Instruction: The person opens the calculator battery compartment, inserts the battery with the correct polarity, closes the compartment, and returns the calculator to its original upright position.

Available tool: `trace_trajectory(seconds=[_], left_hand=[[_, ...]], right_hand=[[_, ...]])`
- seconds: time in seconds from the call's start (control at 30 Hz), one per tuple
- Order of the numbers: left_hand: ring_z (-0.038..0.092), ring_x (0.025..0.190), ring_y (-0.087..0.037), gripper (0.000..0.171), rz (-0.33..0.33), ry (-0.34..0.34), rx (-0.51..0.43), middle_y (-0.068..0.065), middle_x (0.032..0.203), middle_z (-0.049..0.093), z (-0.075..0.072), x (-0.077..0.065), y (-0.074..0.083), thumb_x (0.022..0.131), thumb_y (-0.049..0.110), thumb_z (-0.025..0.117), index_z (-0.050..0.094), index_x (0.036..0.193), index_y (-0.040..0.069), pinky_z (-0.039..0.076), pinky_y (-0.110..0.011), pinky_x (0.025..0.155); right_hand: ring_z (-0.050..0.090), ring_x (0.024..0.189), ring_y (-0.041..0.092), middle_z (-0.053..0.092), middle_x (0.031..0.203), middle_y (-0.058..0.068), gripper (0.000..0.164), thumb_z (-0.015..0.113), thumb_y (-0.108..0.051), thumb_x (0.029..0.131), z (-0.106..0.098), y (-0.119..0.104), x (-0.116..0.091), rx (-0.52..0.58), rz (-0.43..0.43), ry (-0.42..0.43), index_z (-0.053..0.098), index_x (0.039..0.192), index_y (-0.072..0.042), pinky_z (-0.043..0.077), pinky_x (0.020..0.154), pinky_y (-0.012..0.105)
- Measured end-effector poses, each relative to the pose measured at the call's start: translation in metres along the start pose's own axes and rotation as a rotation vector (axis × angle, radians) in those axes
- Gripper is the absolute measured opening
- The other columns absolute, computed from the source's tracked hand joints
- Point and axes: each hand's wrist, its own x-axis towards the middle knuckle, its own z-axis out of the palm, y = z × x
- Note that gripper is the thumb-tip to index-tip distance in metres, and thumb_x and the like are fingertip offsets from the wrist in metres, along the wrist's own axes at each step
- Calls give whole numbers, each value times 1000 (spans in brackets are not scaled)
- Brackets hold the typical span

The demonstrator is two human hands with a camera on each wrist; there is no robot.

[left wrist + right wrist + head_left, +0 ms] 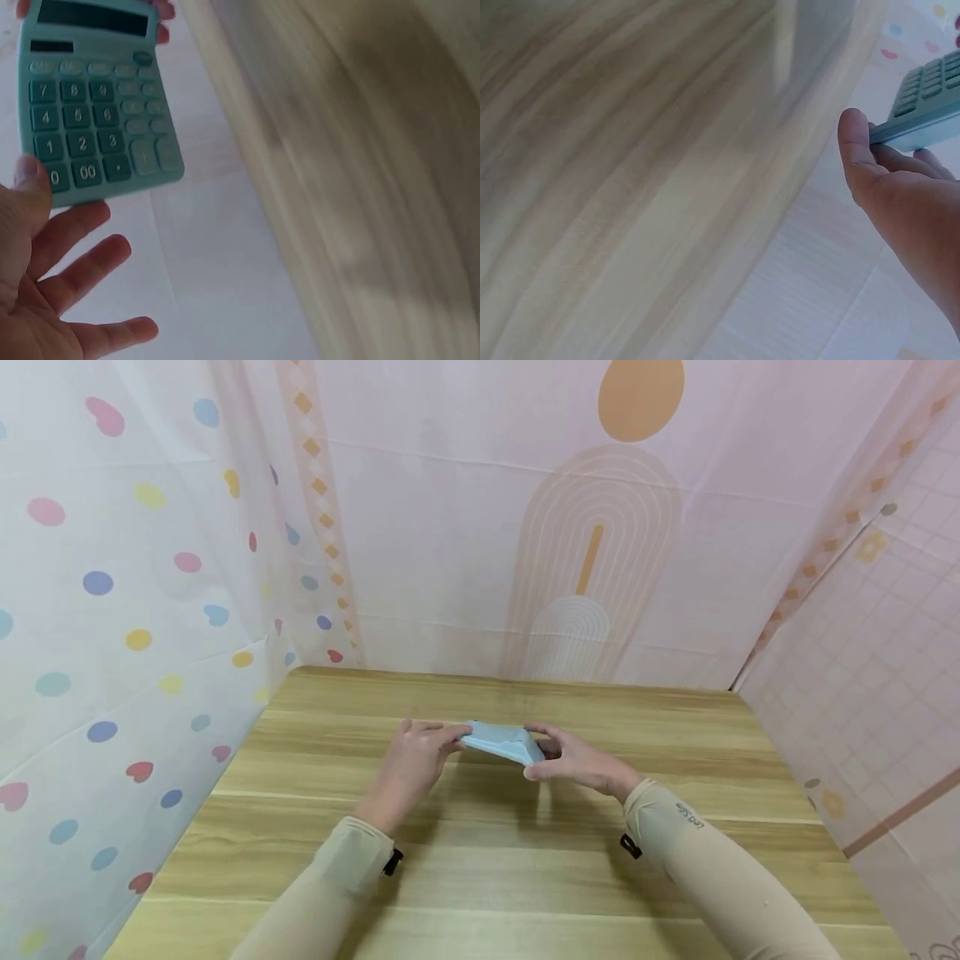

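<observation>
A light blue-green calculator (495, 739) is held up above the wooden table, between both hands. My left hand (416, 758) pinches its lower end; in the left wrist view the thumb lies at the corner by the 0 key, and the other fingers (84, 274) spread out below. At the calculator's screen end, my right hand (573, 762) grips with thumb and fingers, partly hidden behind it in the left wrist view. The right wrist view shows the calculator (922, 124) edge-on, with the right thumb (855, 139) against its end.
The wood-grain table (480, 877) spreads beneath both arms. A pale pink patterned curtain (435, 543) hangs along its back edge. To the left is a curtain with coloured dots (172, 685), and to the right a checked one (885, 652).
</observation>
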Motion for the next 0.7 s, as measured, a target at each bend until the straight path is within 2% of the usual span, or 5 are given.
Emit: trace_trajectory(seconds=[0.13,0.27,0.37,0.57,0.7], left_hand=[[80,102,-37,27,-65,6,-127,-10,109,83,4,0,2,96,19,76,81,122,14,52,-73,103],[78,79,-25,26,-145,-24,-248,-14,112,82,7,1,2,99,15,73,80,123,9,66,-46,85],[59,61,-12,25,-266,-81,-364,-14,112,82,8,0,-2,103,14,69,79,125,8,55,-25,61],[34,55,-9,25,-460,-141,-504,-15,103,80,11,0,-13,106,16,68,79,128,13,33,-22,52],[48,62,-8,25,-521,-165,-551,-12,112,82,11,-1,-18,106,18,68,80,128,17,40,-22,59]], right_hand=[[44,154,35,37,170,23,101,80,-38,92,-2,-4,-1,0,6,3,22,171,-12,43,122,51],[39,158,38,33,172,25,99,76,-47,96,-4,-5,-2,-1,8,-3,21,171,-12,38,126,56],[38,159,41,34,171,26,96,69,-55,100,-5,-6,-4,-29,-2,10,23,171,-10,34,128,61],[51,149,43,44,167,22,79,59,-54,107,-10,-13,-5,-76,-8,67,31,168,-12,35,126,63],[53,143,48,49,164,21,74,57,-50,109,-11,-17,-4,-68,-2,93,34,167,-10,35,125,65]])
